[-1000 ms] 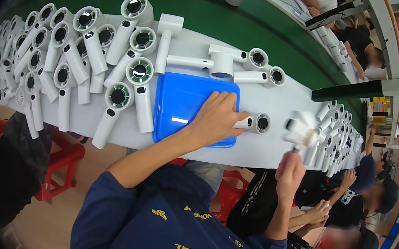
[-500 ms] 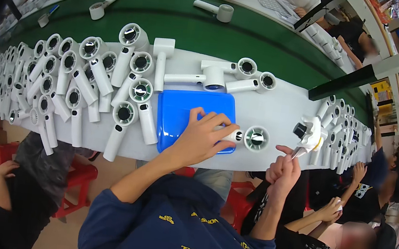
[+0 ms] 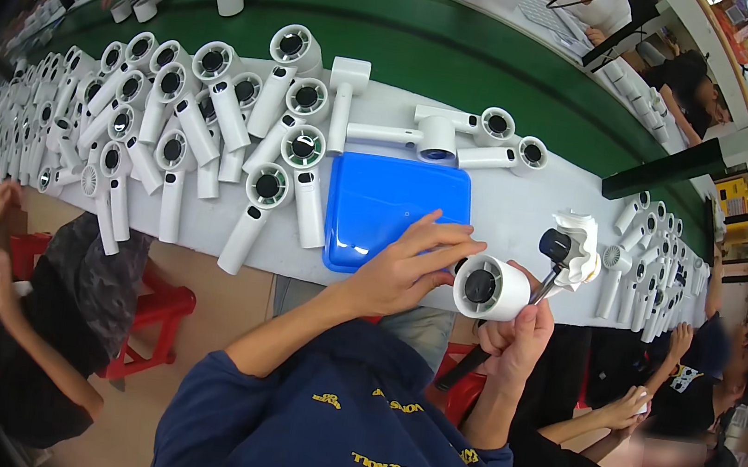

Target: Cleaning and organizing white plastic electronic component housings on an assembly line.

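A white handheld fan point(image 3: 508, 299) with a dark round hub is in front of me, just past the blue tray's lower right corner. My left hand point(image 3: 409, 264) is closed round its handle, which the fingers mostly hide. Beside the fan head, my right hand point(image 3: 513, 337) grips a small hammer point(image 3: 556, 246) with a black head, metal shaft and dark grip. The grip slants down toward my body. One right finger shows behind the fan's rim; whether it touches is unclear. A white wavy-edged object point(image 3: 582, 259) lies behind the hammer's head.
The blue tray point(image 3: 396, 208) lies face-down or lidded on the white table point(image 3: 527, 206). Many white fans point(image 3: 213, 62) crowd the left, several more point(image 3: 657, 268) the right. Beyond runs a green belt point(image 3: 417, 33) with fans on it. A dark post point(image 3: 662, 171) juts in at right. People sit on both sides.
My left hand has brought the fan nearer and to the right, beside my right hand. The hammer has turned so its dark grip shows. The whole view has shifted a little.
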A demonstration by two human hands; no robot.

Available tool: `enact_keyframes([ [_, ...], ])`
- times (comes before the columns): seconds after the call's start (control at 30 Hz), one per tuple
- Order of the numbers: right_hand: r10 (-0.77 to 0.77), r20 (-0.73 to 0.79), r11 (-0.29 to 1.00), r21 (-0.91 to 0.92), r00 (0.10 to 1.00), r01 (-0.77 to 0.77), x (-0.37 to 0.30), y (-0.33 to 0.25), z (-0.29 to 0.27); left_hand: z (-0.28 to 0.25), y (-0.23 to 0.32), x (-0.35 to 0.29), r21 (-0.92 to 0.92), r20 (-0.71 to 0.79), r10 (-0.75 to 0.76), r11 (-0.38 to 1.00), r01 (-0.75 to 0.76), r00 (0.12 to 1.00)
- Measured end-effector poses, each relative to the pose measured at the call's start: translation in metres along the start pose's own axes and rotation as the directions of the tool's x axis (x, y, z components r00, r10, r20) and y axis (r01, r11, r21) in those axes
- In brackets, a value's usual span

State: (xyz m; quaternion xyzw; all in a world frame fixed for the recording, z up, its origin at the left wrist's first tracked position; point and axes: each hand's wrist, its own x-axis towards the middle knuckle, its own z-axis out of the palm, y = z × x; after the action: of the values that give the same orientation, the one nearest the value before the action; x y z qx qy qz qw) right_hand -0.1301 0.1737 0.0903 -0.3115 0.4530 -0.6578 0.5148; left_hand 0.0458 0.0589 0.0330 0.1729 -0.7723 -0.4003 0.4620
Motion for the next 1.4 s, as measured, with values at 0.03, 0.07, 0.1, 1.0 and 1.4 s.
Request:
enact_keyframes([
  [0.03,-0.011,0.009,1.000,-0.022,1.000,0.011,0.000,0.000,0.001,0.000,-0.001,0.001,0.039,-0.009,0.043,0.998,-0.042,0.999],
  [0.07,-0.010,0.009,0.999,-0.044,1.000,0.010,0.001,0.000,0.004,0.001,0.000,0.000,0.059,-0.017,0.034,0.998,-0.033,0.999],
  [0.1,-0.003,-0.024,0.998,-0.061,1.000,0.001,0.000,0.001,0.009,0.000,-0.004,-0.002,-0.011,-0.013,0.068,0.998,-0.068,0.998],
  [1.0,0.108,-0.130,0.927,0.371,0.986,-0.053,0.081,0.066,-0.134,-0.323,0.072,-0.134,0.101,-0.934,-0.103,0.843,0.529,0.342],
  [1.4,0.092,-0.590,0.990,-0.036,0.803,-0.140,0.070,0.046,-0.063,-0.565,-0.048,-0.131,0.335,-0.934,0.223,0.271,0.902,0.280],
])
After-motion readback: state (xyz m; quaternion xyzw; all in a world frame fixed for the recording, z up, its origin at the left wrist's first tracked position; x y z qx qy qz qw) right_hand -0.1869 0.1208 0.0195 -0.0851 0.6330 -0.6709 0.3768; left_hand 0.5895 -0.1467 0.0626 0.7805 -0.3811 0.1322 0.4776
